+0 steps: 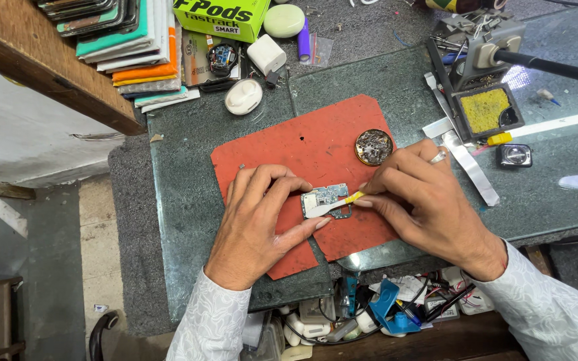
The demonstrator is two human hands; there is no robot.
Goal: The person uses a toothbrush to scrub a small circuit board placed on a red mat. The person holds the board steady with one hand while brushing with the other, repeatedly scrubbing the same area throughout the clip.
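Both hands point(342, 214) over circuit board point(327, 198), solder tin point(373, 147) beyond.

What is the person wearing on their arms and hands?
Both arms wear long white sleeves with a faint woven pattern, ending at the wrists. The left hand is bare, with no jewellery showing. The right hand has a silver ring on one finger. No gloves or watch are visible.

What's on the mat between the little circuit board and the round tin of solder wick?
In the head view, the right hand's fingers cross that stretch. Besides them, only bare red mat shows between the circuit board and the round tin.
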